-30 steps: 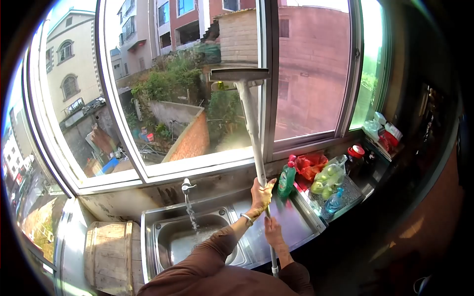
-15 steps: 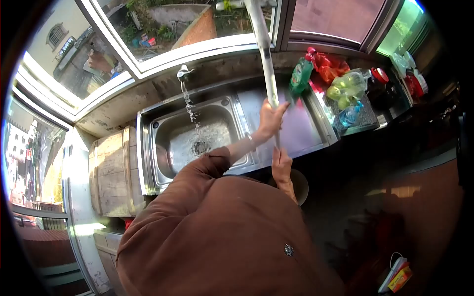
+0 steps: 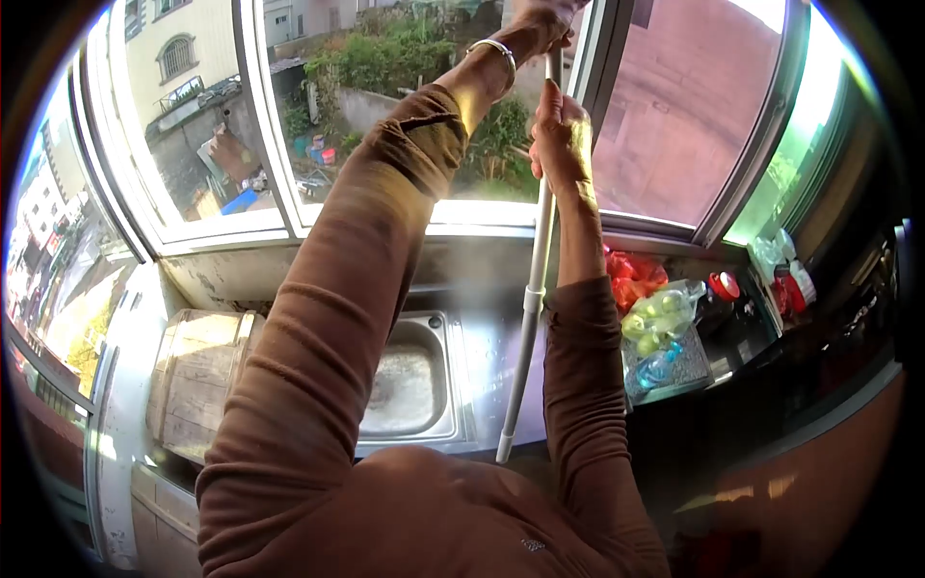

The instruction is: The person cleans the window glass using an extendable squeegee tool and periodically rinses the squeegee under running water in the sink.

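A long white pole (image 3: 529,332) with a thicker collar partway along it runs upright in front of the window. Its lower end hangs over the front edge of the metal counter, and its upper end is out of view. My right hand (image 3: 564,140) is wrapped around the pole, thumb pointing up along it. Higher up, my left hand (image 3: 544,21), with a bracelet (image 3: 503,56) at the wrist, is closed round the pole near the top edge of the view. Part of that hand is cut off.
Below my arms is a steel sink (image 3: 409,385), partly hidden by my left sleeve. On the right stand a red plastic bag (image 3: 633,276), a bag of green fruit (image 3: 660,313), a plastic bottle (image 3: 655,371) and a red-lidded jar (image 3: 723,289). A wooden board (image 3: 202,380) lies left.
Both hands have risen from over the counter to window height, taking the pole up with them. The view has tilted upward, and the pole's T-shaped top has left it.
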A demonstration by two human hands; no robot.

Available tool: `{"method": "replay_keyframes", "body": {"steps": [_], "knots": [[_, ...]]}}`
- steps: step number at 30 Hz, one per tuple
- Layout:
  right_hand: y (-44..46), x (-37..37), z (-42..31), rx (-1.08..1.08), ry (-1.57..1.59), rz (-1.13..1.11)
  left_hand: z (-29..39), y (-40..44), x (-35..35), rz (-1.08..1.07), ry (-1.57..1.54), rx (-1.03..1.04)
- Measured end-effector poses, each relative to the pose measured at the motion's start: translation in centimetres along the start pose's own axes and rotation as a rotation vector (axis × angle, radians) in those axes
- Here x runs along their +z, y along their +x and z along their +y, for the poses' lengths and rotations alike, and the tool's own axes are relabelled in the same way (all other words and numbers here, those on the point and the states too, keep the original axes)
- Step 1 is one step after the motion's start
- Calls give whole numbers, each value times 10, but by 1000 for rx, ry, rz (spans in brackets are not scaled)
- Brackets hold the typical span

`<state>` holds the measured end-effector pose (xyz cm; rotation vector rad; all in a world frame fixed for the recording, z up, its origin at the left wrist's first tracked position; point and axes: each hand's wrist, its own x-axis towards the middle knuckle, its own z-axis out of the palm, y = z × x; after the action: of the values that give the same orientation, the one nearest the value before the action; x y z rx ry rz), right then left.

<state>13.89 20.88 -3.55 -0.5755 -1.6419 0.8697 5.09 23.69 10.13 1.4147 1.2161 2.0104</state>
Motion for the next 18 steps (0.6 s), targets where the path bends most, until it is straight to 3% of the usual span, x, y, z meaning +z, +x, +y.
{"method": "replay_keyframes", "body": {"steps": [1,2,3,6,8,9,10,11,12,15,16,18], "knots": [[8,6,-5,28,-13,4,-4,13,-4,47,83,105],[12,12,-6,60,-26,12,-8,34,-9,10,10,12],[13,18,1,69,23,10,7,2,-15,-34,69,37],[-17,17,30,99,52,9,-25,-14,-15,27,134,-27],[-48,8,60,139,12,18,-75,-36,-4,118,197,49],[-69,0,71,239,69,3,-94,-60,-1,108,78,91],[-92,-6,81,337,128,-12,-143,-62,10,154,239,149],[-116,-10,92,383,132,-1,-146,-97,12,96,209,2],[-142,-16,104,428,130,8,-171,-121,15,164,275,158],[-215,-32,145,412,68,-73,-210,-190,12,65,317,-99],[-240,-35,151,410,54,-96,-206,-218,4,3,131,-223],[-292,-30,153,511,29,-72,-277,-265,4,42,73,-149]]}}
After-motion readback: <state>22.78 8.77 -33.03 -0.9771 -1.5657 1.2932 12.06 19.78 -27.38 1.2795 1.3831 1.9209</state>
